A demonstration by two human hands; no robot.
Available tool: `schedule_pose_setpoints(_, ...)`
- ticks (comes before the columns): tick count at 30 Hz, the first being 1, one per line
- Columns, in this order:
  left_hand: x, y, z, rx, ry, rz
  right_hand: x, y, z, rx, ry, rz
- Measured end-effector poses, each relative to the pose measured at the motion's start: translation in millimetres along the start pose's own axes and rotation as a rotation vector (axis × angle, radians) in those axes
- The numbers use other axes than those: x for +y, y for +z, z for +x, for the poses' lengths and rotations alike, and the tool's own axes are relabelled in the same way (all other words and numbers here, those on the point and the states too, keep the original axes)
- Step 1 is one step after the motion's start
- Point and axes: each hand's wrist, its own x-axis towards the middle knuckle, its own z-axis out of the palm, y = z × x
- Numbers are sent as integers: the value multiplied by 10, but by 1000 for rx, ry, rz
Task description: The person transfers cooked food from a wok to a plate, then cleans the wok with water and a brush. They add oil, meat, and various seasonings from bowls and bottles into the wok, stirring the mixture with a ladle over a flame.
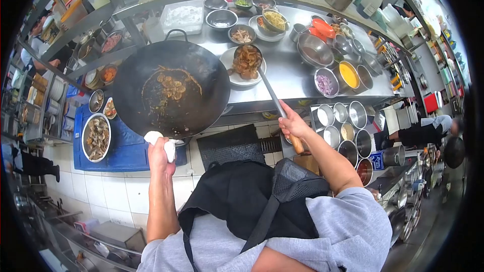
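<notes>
My left hand is closed round a folded white cloth at the near rim of a large black wok. Sliced brown food and sauce streaks lie in the wok. My right hand grips the wooden handle of a wok ladle. Its bowl, heaped with brown sliced food, is over a white plate on the steel counter, right of the wok.
Behind the plate stand bowls of shredded meat and noodles. To the right are a steel bowl, chopped onion and yellow liquid. A bowl of shellfish sits on a blue surface at left. Other people work nearby.
</notes>
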Motion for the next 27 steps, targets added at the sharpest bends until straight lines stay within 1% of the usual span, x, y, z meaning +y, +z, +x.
schedule_pose_setpoints(2,-66,34,-72,-4,-12,-18,12,6,-18,44,-33,-183)
schedule_pose_setpoints(6,-134,83,-97,6,-28,-55,-75,-133,51,30,-44,-231)
schedule_pose_setpoints(8,-150,106,-125,13,-3,-42,-152,-119,31,78,-51,-358)
schedule_pose_setpoints(9,-166,100,-140,5,6,-46,-46,-230,117,71,-60,-459)
schedule_pose_setpoints(10,-184,97,-154,9,6,-47,17,-242,153,68,-59,-460)
schedule_pose_setpoints(12,-205,95,-183,18,21,-51,135,-246,208,196,-182,-845)
schedule_pose_setpoints(13,-204,103,-201,22,22,-52,201,-269,256,192,-182,-846)
schedule_pose_setpoints(15,-193,144,-218,58,29,-37,250,-299,319,275,-333,-1067)
schedule_pose_setpoints(19,-209,143,-122,39,50,-22,85,-347,267,286,-264,-1140)
schedule_pose_setpoints(21,-232,129,0,-3,119,-12,-65,-378,188,290,-233,-1272)
schedule_pose_setpoints(22,-233,136,62,-3,120,-16,-117,-353,153,291,-235,-1276)
schedule_pose_setpoints(24,-205,176,167,-3,205,69,-220,-299,81,359,-216,-1300)
schedule_pose_setpoints(26,-180,249,226,-15,208,55,-252,-302,16,362,-216,-1250)
schedule_pose_setpoints(27,-159,276,268,-22,226,36,-270,-313,13,344,-292,-1237)
